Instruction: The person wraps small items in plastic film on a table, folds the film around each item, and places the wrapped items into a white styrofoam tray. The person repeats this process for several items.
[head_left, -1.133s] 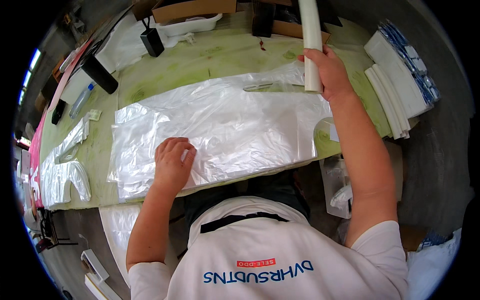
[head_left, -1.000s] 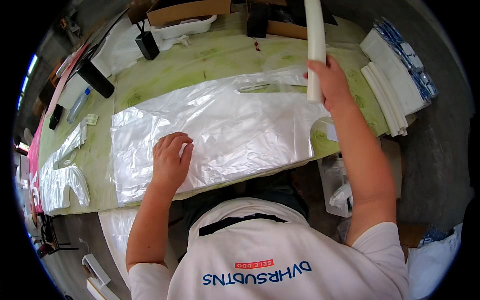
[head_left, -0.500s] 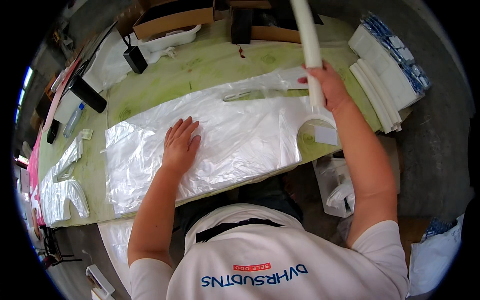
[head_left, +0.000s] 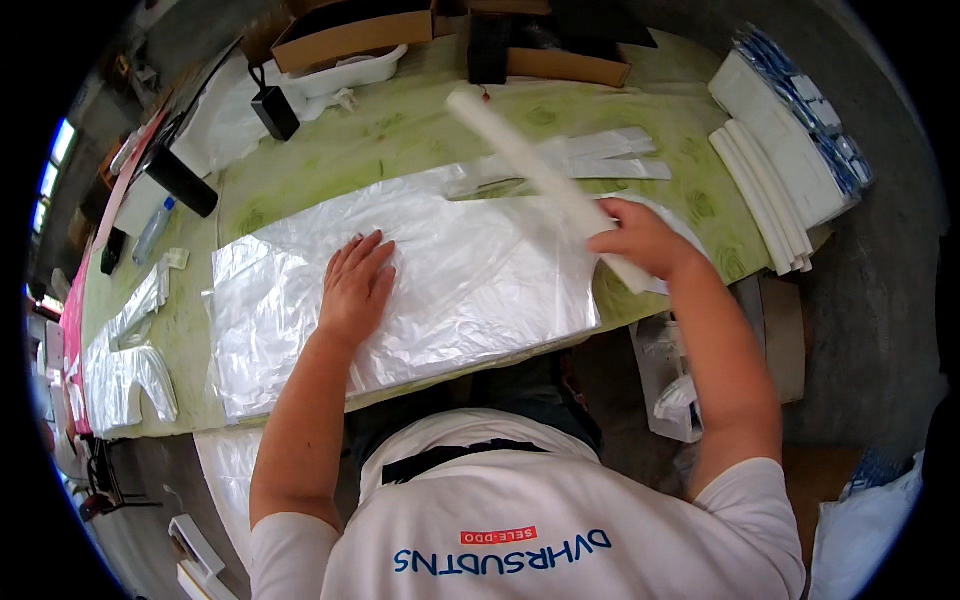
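My left hand (head_left: 358,285) lies flat, fingers spread, on a broad piece of thin, shiny clear plastic film (head_left: 470,290) with a cut-out outline and narrow strips at its far right. My right hand (head_left: 645,238) is closed around a long white roll (head_left: 530,165), gripping it close to its near end. Blurred by motion, the roll slants up and leftward over the right part of the film. What the roll is made of I cannot tell.
The green patterned table (head_left: 300,205) carries similar white rolls (head_left: 765,195) at right, beside a white stack topped by blue packets (head_left: 800,95). A smaller cut film piece (head_left: 130,370) and a bottle (head_left: 152,230) sit at left. Cardboard boxes (head_left: 355,38) line the back.
The white roll has swung from nearly upright to slanting leftward over the film, and my right hand has moved slightly down with it. My left hand stays flat on the film.
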